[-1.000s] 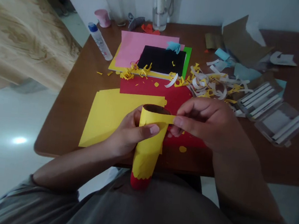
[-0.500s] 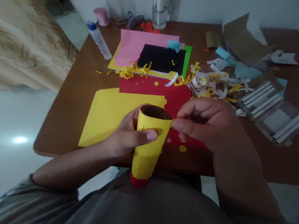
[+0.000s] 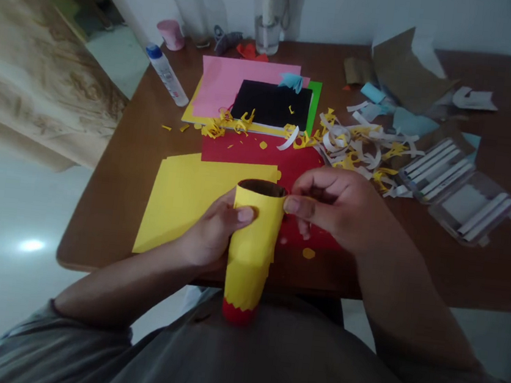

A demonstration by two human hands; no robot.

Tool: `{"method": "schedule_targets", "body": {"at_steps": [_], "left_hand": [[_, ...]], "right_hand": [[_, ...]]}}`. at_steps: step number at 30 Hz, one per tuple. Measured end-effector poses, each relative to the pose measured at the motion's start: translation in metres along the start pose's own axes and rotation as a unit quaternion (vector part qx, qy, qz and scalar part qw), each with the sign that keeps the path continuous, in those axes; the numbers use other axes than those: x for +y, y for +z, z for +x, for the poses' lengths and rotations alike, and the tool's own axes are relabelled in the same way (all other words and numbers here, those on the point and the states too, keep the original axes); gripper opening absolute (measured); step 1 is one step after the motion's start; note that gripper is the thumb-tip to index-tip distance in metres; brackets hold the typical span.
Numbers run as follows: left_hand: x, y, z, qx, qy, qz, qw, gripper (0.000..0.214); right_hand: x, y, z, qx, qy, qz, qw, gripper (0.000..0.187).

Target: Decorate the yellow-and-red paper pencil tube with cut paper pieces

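Note:
A cardboard tube [image 3: 250,258] wrapped in yellow paper, with a red band at its lower end, stands almost upright against my shirt front. Its open brown mouth faces up. My left hand [image 3: 217,227] is closed around the tube's upper left side, thumb across the front. With thumb and forefinger, my right hand [image 3: 328,203] pinches the edge of the yellow paper at the upper right rim. Behind the tube lie yellow paper sheets [image 3: 180,201] and a red sheet [image 3: 242,147].
A glue bottle [image 3: 167,75] lies at the back left. Pink paper [image 3: 221,83], a black sheet [image 3: 270,104] and paper scraps [image 3: 362,142] cover the middle. An open plastic case [image 3: 463,190] rests at the right. Behind stand a glass [image 3: 190,12] and a water bottle [image 3: 266,14].
My right hand has moved slightly left, bringing the pinched paper edge in against the tube's rim. My left thumb has shifted up and left on the tube.

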State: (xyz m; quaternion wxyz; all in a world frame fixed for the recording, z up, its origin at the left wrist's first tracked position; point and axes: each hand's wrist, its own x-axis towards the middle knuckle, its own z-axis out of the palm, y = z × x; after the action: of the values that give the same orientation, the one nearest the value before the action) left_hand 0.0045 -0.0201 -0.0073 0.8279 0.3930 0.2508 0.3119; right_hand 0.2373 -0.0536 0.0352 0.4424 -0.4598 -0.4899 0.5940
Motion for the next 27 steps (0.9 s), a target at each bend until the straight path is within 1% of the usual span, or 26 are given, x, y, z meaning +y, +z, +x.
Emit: {"method": "schedule_targets", "body": {"at_steps": [3,7,9,12,13,15,17,18,20,22,25,27], "left_hand": [[-0.006,-0.001,0.004,0.006,0.017,-0.008,1.000,0.070],[-0.014,-0.005,0.006,0.014,0.024,-0.009,1.000,0.076],[-0.016,-0.007,0.007,0.029,0.035,-0.003,0.999,0.079],[-0.015,-0.008,0.008,0.058,0.061,0.016,0.996,0.074],[-0.014,-0.008,0.007,0.055,0.072,0.029,0.995,0.072],[-0.011,-0.008,0.005,0.023,0.086,0.062,0.994,0.072],[-0.008,-0.006,0.002,-0.010,0.085,0.084,0.993,0.071],[-0.006,-0.006,0.000,-0.014,0.080,0.085,0.993,0.069],[-0.002,-0.004,-0.003,-0.001,0.075,0.072,0.995,0.063],[0.000,-0.003,-0.004,0.021,0.071,0.060,0.995,0.060],[0.000,-0.005,-0.005,0.039,0.048,0.048,0.997,0.067],[-0.002,-0.007,-0.006,0.041,0.048,0.050,0.997,0.073]], "right_hand": [[-0.001,-0.001,0.003,-0.009,0.009,-0.005,1.000,0.042],[-0.003,-0.001,0.005,-0.009,-0.006,0.008,1.000,0.041],[-0.003,0.000,0.005,-0.015,-0.013,0.021,1.000,0.042],[-0.001,0.003,0.006,-0.009,-0.020,0.019,1.000,0.042],[0.000,0.004,0.006,-0.002,-0.023,0.014,1.000,0.041],[0.001,0.007,0.005,0.010,-0.028,0.004,1.000,0.039],[0.000,0.008,0.002,0.016,-0.030,-0.006,0.999,0.036],[-0.001,0.007,0.000,0.014,-0.034,-0.011,0.999,0.035],[-0.004,0.005,-0.005,0.012,-0.053,-0.026,0.998,0.031],[-0.008,0.002,-0.010,0.029,-0.082,-0.043,0.995,0.027],[-0.011,-0.001,-0.015,0.065,-0.109,-0.076,0.989,0.027],[-0.011,-0.002,-0.017,0.081,-0.120,-0.096,0.985,0.029]]}}
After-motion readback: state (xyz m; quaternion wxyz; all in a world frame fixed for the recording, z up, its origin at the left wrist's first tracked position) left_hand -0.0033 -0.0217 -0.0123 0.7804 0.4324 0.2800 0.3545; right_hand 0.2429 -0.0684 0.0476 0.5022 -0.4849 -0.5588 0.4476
